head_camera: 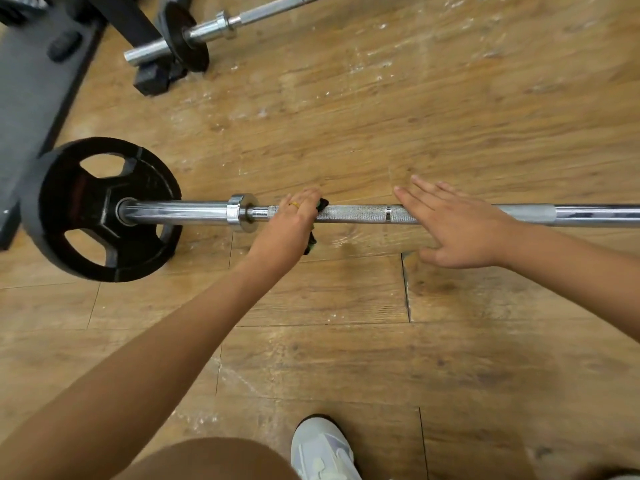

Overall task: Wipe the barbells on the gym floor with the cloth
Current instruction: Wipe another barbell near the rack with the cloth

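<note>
A chrome barbell [353,214] lies across the wooden floor, with a black weight plate [100,209] on its left end. My left hand [294,216], wearing a gold ring, is closed around the bar just right of the collar, with a dark green cloth [320,206] pressed between palm and bar. Only the cloth's edges show, above and below the hand. My right hand [457,226] lies flat over the knurled part further right, fingers spread and holding nothing. A second barbell [214,29] with a small black plate lies at the upper left.
A grey bench pad [31,81] and black frame stand at the far left. A black dumbbell [156,77] rests under the second barbell's end. My white shoe [322,448] and knee are at the bottom edge. Worn floorboards [450,98] stretch to the right.
</note>
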`<state>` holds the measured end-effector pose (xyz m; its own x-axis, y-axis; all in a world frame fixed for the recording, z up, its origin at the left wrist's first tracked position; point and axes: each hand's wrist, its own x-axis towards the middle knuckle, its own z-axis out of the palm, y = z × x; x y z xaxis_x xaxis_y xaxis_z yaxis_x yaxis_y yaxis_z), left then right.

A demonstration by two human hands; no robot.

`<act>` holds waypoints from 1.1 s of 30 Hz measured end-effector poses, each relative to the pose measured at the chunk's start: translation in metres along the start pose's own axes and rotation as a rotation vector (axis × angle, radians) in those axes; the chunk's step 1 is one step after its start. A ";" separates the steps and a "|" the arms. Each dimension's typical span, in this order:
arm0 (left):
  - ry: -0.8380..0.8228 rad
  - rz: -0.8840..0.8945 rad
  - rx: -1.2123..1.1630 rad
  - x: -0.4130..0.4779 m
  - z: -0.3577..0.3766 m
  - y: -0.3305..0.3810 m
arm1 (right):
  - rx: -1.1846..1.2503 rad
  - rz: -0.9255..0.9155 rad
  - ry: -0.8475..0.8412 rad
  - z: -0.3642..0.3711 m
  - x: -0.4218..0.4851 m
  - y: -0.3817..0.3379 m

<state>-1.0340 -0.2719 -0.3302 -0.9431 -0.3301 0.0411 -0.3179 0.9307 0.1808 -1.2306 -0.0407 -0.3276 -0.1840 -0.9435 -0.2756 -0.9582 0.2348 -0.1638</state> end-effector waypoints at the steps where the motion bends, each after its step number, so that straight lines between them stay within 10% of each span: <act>1: 0.017 -0.044 -0.018 0.003 0.000 0.003 | -0.001 0.002 0.001 -0.001 0.001 0.001; 10: 0.156 -0.081 -0.012 0.006 0.012 0.021 | 0.002 0.014 0.011 -0.005 0.003 0.004; 14: 0.173 -0.388 -0.038 0.001 -0.002 -0.014 | -0.010 0.015 0.028 -0.001 0.004 0.007; 22: 0.136 -0.134 -0.051 -0.006 0.015 0.011 | -0.022 0.014 0.065 0.004 0.001 0.003; 33: 0.117 -0.252 -0.060 -0.017 0.015 0.027 | -0.073 0.012 0.142 0.015 -0.012 -0.013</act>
<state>-1.0281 -0.2386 -0.3410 -0.8161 -0.5690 0.1005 -0.5312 0.8073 0.2572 -1.2129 -0.0287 -0.3359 -0.2201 -0.9654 -0.1399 -0.9680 0.2339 -0.0908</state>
